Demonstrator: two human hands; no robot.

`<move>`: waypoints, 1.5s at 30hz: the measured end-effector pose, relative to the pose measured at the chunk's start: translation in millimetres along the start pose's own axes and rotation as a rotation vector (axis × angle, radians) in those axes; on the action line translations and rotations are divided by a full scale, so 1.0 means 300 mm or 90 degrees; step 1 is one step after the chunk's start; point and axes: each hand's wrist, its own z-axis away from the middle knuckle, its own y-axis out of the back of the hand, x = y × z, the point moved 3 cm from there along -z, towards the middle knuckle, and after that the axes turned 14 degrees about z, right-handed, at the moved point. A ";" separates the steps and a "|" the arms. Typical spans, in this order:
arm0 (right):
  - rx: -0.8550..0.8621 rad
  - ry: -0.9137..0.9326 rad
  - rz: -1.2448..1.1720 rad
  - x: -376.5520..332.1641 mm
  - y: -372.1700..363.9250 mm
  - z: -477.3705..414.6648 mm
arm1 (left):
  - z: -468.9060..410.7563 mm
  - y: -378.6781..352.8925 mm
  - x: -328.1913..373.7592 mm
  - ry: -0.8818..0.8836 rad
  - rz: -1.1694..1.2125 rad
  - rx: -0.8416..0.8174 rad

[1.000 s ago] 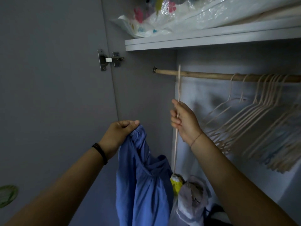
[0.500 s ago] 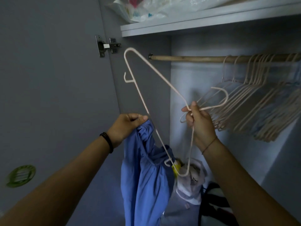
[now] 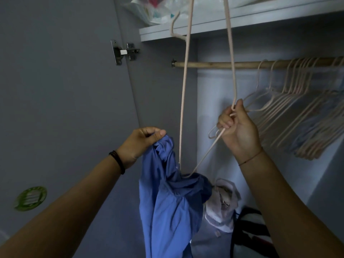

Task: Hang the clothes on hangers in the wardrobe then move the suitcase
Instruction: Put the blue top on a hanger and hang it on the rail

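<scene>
The left hand (image 3: 143, 144) pinches the gathered top of a blue cloth garment (image 3: 167, 202) between the thumb and curled fingers, and the garment hangs down from it in front of the open wardrobe. The right hand (image 3: 238, 131) grips a thin pale pink wire hanger (image 3: 183, 101) at its neck, with the fingers curled around the wire. The hanger stands on end: its upper part leaves the top of the view and its lower corner meets the garment's folds. Behind, a wooden rod (image 3: 214, 64) carries a row of similar pale hangers (image 3: 297, 101) on the right. A white plastic bag (image 3: 223, 202) lies at the wardrobe bottom.
</scene>
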 end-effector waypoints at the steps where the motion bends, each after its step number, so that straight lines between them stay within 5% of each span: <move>1: 0.004 -0.009 0.008 0.023 0.008 0.005 | -0.003 0.006 0.003 -0.004 0.012 0.012; 9: 0.053 -0.084 0.017 0.155 0.123 0.065 | -0.014 0.078 -0.025 0.003 0.088 0.121; 17: 0.021 -0.010 -0.022 0.048 0.096 0.007 | -0.028 0.054 -0.015 0.008 0.066 0.077; 30: 0.036 -0.047 0.008 0.097 0.155 0.000 | -0.033 0.089 -0.013 0.008 0.052 0.102; 45: -0.062 0.002 -0.136 0.086 0.138 -0.054 | -0.034 0.104 0.014 -0.004 0.028 0.075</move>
